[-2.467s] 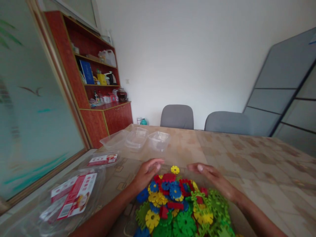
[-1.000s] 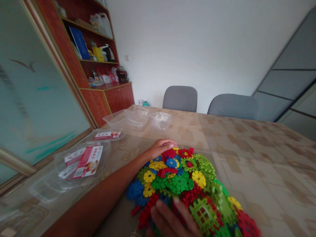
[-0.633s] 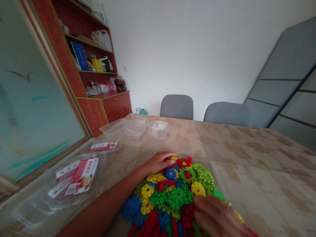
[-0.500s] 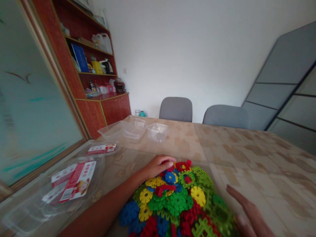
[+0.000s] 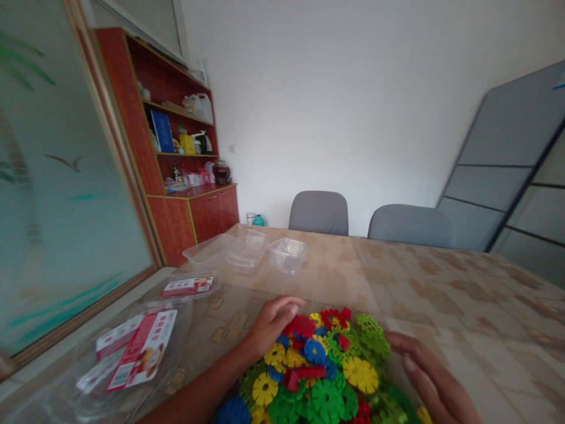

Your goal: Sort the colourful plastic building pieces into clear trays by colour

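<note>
A heap of plastic interlocking toy pieces (image 5: 326,400) lies on the table in front of me, with notched discs in yellow, blue, green and red. Lime-green square pieces (image 5: 373,338) sit at its right side. My left hand (image 5: 273,324) rests against the far left edge of the heap, beside some red pieces, its fingers stretched out and holding nothing. On the opposite side, my right hand (image 5: 424,371) is open, palm facing the heap, fingertips close to the lime-green pieces. Whether those fingertips touch them, I cannot tell.
Clear plastic tubs (image 5: 289,254) stand toward the back of the table (image 5: 410,282). Clear lids with red-and-white labels (image 5: 143,350) lie at the left. Behind the table are two grey chairs (image 5: 318,212). A reddish wooden cabinet (image 5: 170,221) stands at the far left.
The camera view has tilted up, so the table appears lower. My right hand has come forward and in toward the lime-green pieces. My left hand stays by the heap's far left edge.
</note>
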The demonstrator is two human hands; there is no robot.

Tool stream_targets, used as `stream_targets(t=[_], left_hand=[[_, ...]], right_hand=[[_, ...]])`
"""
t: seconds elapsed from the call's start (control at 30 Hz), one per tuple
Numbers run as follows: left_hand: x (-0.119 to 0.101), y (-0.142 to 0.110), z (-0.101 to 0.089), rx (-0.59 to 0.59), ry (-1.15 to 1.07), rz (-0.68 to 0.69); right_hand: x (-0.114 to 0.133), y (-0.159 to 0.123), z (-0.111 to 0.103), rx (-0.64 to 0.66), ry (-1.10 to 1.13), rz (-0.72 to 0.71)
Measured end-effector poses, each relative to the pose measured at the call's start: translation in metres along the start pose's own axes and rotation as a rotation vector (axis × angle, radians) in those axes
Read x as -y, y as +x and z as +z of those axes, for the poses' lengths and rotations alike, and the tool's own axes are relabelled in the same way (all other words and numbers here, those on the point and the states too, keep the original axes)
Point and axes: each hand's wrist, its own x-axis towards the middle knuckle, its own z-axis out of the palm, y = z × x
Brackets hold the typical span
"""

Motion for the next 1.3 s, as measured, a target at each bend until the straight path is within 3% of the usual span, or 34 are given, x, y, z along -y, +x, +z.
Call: stream_targets(t=[0.1,0.23,0.37,0.47,0.67,0.83,1.0,1.17,1.3], left_hand=[[0.012,0.009,0.000,-0.148,-0.055,-0.032],[0.022,0.012,0.001,-0.251,-0.085,-0.068],[0.021,0.010,0.002,-0.259,-0.068,-0.074],[0.021,0.009,0.003,-0.234,-0.065,-0.061],[0.027,0.011,0.007,-0.184,-0.085,-0.038],[0.025,0.011,0.008,-0.192,-0.055,-0.044],[0.020,0.010,0.007,-0.199,-0.015,-0.031],[0.018,0.008,0.007,-0.225,0.056,-0.006],[0.015,0.005,0.005,-0.260,0.159,0.032]], right_hand=[[0.012,0.040,0.007,0.018,0.013,-0.013],[0.036,0.097,0.052,0.135,-0.015,-0.171],[0.059,0.149,0.106,0.174,-0.097,-0.261],[0.071,0.177,0.134,0.203,-0.148,-0.280],[0.076,0.202,0.155,0.215,-0.196,-0.327],[0.077,0.199,0.142,0.161,-0.118,-0.406],[0.070,0.183,0.100,0.097,-0.058,-0.448],[0.028,0.168,0.050,0.079,-0.095,-0.418],[-0.016,0.152,0.025,0.050,-0.142,-0.363]])
